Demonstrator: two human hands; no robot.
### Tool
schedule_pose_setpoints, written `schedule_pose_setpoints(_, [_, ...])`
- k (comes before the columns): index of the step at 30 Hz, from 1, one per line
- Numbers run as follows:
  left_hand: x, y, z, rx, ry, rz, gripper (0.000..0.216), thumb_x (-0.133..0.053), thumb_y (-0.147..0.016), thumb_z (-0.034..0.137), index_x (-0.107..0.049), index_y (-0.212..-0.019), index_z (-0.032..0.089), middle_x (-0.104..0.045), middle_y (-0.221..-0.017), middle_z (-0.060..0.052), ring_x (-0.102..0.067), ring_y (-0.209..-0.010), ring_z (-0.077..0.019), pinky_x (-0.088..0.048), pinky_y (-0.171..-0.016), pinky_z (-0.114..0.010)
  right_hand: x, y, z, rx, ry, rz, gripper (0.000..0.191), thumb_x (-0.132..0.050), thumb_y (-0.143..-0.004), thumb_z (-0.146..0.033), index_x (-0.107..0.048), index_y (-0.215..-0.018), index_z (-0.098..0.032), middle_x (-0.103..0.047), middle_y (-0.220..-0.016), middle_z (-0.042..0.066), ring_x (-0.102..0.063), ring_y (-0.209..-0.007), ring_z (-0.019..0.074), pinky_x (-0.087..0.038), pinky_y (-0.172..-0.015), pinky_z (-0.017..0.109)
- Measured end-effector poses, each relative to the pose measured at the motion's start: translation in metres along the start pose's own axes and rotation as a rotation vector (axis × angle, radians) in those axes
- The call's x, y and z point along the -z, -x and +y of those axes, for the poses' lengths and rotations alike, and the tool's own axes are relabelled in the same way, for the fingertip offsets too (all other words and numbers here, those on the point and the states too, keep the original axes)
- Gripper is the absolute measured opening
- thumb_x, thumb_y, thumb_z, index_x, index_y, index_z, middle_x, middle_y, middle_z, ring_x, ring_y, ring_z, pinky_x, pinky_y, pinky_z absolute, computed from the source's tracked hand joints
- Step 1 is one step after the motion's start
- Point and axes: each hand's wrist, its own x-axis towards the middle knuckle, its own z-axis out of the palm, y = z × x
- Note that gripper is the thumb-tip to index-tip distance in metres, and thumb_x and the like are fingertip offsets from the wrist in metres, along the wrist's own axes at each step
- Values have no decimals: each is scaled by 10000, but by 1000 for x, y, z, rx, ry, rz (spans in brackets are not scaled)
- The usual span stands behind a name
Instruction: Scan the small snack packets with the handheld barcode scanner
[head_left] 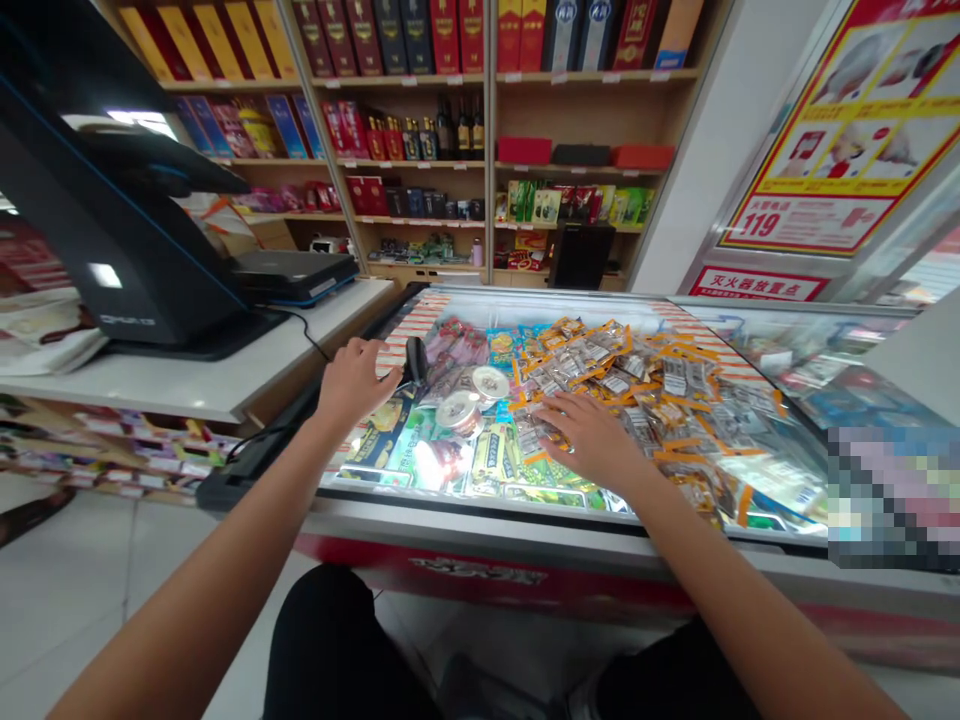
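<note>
My left hand (354, 379) rests with fingers spread on the left end of a glass-topped display case (480, 500), its fingertips touching a small black scanner (415, 362). My right hand (589, 432) lies flat with fingers stretched over a heap of orange-and-silver snack packets (637, 380) on the glass. Between the hands lie two round tins (472, 398) and green and yellow packets (487, 450). Neither hand holds anything.
A black checkout screen (97, 200) stands on a white counter (187, 385) to the left, with a cable running toward the case. Shelves of red boxes and bottles (420, 120) line the back wall. A red and yellow poster (847, 130) hangs at the right.
</note>
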Motion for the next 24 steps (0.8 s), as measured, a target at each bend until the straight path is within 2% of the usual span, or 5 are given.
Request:
schedule_pose_setpoints(3, [-1, -1, -11, -38, -13, -244, 531, -464, -914, 553, -585, -1290, 197, -637, -1239, -148, -620, -1125, -341, -468, -903, -399, -2, 0, 0, -17, 13, 8, 393, -568, -985, -396, -663, -1336, -249, -641, -1397, 109, -559, -1326, 307, -399, -1144, 549])
schedule_pose_setpoints(5, [-3, 1, -12, -76, -16, -294, 545, -479, -899, 573, -588, -1283, 202, -671, -1215, -146, -636, -1103, -347, -469, -863, -393, -4, 0, 1, -25, 18, 6, 392, -562, -990, -399, -654, -1346, -263, -632, -1414, 99, -552, -1337, 306, -386, -1150, 556])
schedule_pose_setpoints(10, [-9, 9, -8, -78, -129, -190, 531, -491, -892, 549, -561, -1298, 214, -686, -1265, -147, -640, -1150, -380, -451, -880, -436, -5, 1, 1, -38, 8, -2, 395, -559, -990, -395, -647, -1351, -259, -624, -1426, 88, -547, -1344, 297, -371, -1163, 539])
schedule_pose_setpoints(17, [-15, 11, -12, -11, -109, -257, 505, -501, -897, 537, -576, -1270, 204, -721, -1222, -148, -678, -1105, -372, -452, -847, -408, -5, 0, -1, -43, 6, 3, 393, -548, -997, -383, -638, -1352, -240, -630, -1422, 78, -538, -1354, 302, -333, -1180, 555])
schedule_pose_setpoints(24, [-14, 12, 0, 64, 422, -153, 514, -595, -853, 529, -619, -1235, 185, -723, -1146, -106, -675, -970, -277, -461, -794, -336, -6, 0, -2, -33, 34, 14, 382, -534, -1005, -394, -630, -1352, -266, -624, -1433, 79, -547, -1351, 299, -285, -1191, 601])
